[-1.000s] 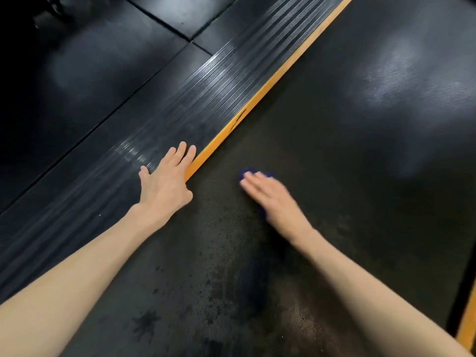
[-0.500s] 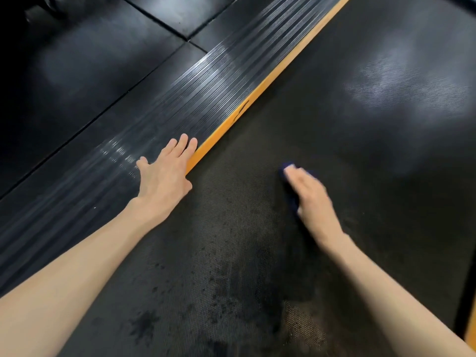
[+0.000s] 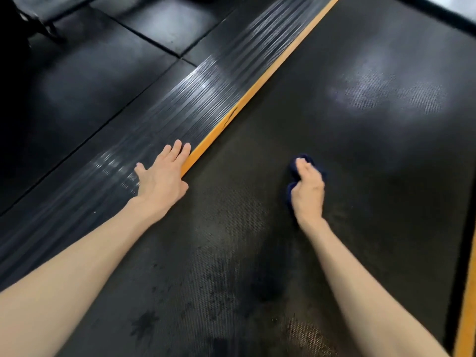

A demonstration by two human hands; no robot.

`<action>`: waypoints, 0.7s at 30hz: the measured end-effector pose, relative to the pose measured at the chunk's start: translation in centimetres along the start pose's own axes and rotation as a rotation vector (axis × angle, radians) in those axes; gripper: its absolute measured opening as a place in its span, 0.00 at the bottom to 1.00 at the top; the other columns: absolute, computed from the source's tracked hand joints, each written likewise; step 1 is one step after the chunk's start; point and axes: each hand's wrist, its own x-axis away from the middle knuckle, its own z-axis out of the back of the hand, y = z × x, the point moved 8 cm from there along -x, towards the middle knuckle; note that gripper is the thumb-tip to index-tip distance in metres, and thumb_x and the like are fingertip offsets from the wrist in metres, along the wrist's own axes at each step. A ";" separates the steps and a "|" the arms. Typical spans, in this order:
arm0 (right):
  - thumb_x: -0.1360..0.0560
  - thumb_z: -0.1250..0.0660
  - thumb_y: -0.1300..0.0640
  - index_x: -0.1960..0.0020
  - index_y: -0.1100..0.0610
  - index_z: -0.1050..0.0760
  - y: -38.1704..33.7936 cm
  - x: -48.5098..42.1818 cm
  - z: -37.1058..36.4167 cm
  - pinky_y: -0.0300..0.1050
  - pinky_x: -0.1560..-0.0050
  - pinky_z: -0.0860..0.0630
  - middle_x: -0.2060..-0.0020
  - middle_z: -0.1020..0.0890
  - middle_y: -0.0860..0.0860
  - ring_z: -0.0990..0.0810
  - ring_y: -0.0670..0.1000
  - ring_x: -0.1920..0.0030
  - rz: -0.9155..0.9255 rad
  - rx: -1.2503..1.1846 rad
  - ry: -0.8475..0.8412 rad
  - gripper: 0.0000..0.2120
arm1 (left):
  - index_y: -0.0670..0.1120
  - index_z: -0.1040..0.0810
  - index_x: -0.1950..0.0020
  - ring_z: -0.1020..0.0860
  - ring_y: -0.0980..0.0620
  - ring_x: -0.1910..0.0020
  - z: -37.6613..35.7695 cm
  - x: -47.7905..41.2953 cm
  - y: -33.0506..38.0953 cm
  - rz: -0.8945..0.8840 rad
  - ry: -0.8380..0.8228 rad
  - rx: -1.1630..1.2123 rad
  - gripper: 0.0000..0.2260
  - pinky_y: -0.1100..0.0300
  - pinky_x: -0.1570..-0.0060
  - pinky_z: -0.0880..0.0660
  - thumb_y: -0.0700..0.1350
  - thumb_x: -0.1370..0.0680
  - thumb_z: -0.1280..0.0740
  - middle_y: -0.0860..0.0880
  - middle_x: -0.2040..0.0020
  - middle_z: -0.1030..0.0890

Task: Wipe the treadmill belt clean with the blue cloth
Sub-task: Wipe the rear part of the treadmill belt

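The black textured treadmill belt [image 3: 360, 150] fills the middle and right of the view, with dark wet-looking blotches near me. My right hand [image 3: 307, 191] presses down on a bunched dark blue cloth [image 3: 304, 161] in the middle of the belt; only the cloth's edges show past my fingers and palm. My left hand [image 3: 162, 181] lies flat, fingers together, on the ribbed side rail [image 3: 180, 112], its fingertips against the orange strip [image 3: 257, 86] that borders the belt.
A second orange strip [image 3: 467, 305] runs along the belt's right edge. Left of the rail lie black rubber floor tiles [image 3: 90, 73]. A dark piece of equipment [image 3: 38, 19] stands at the top left corner.
My right hand has slid the cloth rightward from near the orange strip to the belt's middle. My left hand has stayed on the rail.
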 end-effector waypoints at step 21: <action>0.22 0.47 0.61 0.33 0.60 0.28 -10.8 9.9 -7.1 0.50 0.30 0.41 0.34 0.27 0.57 0.30 0.56 0.33 1.056 0.144 -0.518 0.19 | 0.56 0.52 0.23 0.53 0.54 0.24 -0.2 -0.3 -0.4 0.066 -0.034 0.159 0.36 0.35 0.30 0.51 0.37 0.24 0.38 0.57 0.23 0.55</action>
